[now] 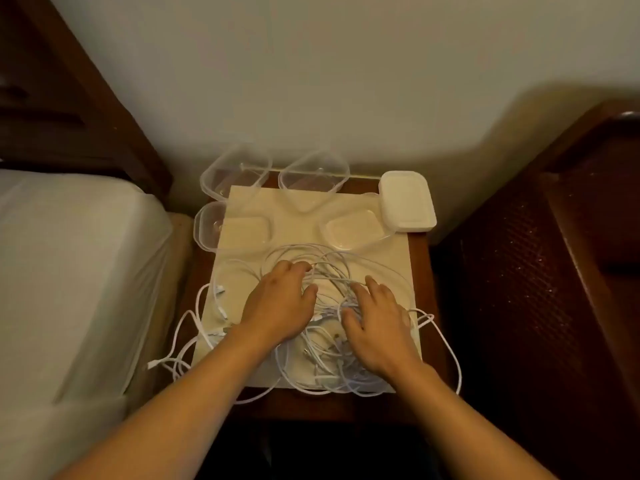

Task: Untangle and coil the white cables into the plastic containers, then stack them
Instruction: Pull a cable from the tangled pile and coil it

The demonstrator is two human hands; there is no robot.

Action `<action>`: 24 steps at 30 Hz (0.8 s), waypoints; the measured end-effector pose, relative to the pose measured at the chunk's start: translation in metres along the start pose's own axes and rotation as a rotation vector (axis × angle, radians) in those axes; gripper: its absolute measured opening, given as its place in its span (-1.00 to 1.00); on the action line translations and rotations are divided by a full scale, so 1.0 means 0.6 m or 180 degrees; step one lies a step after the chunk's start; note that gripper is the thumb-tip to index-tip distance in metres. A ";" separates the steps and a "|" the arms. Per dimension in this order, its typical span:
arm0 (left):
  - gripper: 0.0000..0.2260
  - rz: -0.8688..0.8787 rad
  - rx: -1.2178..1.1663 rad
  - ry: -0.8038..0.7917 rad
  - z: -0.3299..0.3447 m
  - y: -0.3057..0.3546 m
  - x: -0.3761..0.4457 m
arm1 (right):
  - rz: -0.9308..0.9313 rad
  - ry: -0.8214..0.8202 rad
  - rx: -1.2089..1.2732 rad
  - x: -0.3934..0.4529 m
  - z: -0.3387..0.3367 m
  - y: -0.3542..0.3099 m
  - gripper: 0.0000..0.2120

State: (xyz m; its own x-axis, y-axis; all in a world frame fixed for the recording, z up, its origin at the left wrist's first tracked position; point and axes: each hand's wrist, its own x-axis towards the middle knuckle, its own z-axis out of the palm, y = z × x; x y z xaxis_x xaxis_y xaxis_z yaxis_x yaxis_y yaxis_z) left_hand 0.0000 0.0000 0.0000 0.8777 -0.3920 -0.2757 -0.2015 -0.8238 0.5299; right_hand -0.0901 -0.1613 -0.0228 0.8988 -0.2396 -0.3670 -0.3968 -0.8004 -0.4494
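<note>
A small wooden table (420, 251) carries a pale mat (301, 223). Four clear containers (235, 174) sit empty at its far end beside stacked white lids (407, 202). Tangled cables (325, 341) sprawl nearer. The left hand (277, 306) and right hand (377, 327) press on them, fingers loosely spread, gripping nothing.

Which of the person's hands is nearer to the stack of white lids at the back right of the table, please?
The right. The right hand lies on the tangled cables in front of and slightly left of the stack of white lids; the left hand lies further left.
</note>
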 end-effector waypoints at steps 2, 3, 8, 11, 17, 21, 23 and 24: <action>-0.58 -0.0281 -0.0272 0.0238 0.024 -0.013 0.008 | 0.0016 -0.0004 -0.0178 0.000 0.024 0.007 -0.43; -0.57 -0.0389 -0.0368 0.0328 0.037 -0.020 0.012 | -0.0010 0.0052 -0.0287 0.000 0.036 0.012 -0.41; -0.77 -0.0503 -0.0691 0.0619 0.066 -0.034 0.020 | -0.0120 0.0318 -0.0433 0.019 0.081 0.042 -0.36; -0.86 -0.0569 -0.1126 0.0732 0.072 -0.033 0.013 | -0.0199 0.0434 -0.0502 0.023 0.098 0.055 -0.36; -0.88 -0.0442 -0.2024 0.0938 0.071 -0.030 -0.011 | -0.0410 0.0841 -0.0563 0.015 0.111 0.062 -0.36; -0.88 -0.0230 -0.2368 0.1095 0.029 0.007 -0.043 | -0.0506 0.1096 -0.0445 -0.013 0.088 0.042 -0.34; -0.88 -0.0062 -0.2454 0.1104 0.005 0.026 -0.054 | -0.0640 0.1204 -0.0278 -0.030 0.072 0.031 -0.33; -0.87 0.0026 -0.2474 0.1122 -0.008 0.036 -0.059 | -0.0706 0.1277 -0.0162 -0.036 0.062 0.026 -0.37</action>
State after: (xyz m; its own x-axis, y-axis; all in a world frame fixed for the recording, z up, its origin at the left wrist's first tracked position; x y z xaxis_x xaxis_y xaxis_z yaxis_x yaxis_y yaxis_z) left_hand -0.0334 -0.0021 0.0251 0.9875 -0.1402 -0.0722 0.0343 -0.2558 0.9661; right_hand -0.1225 -0.1481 -0.0520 0.9660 -0.2451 0.0824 -0.1860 -0.8799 -0.4372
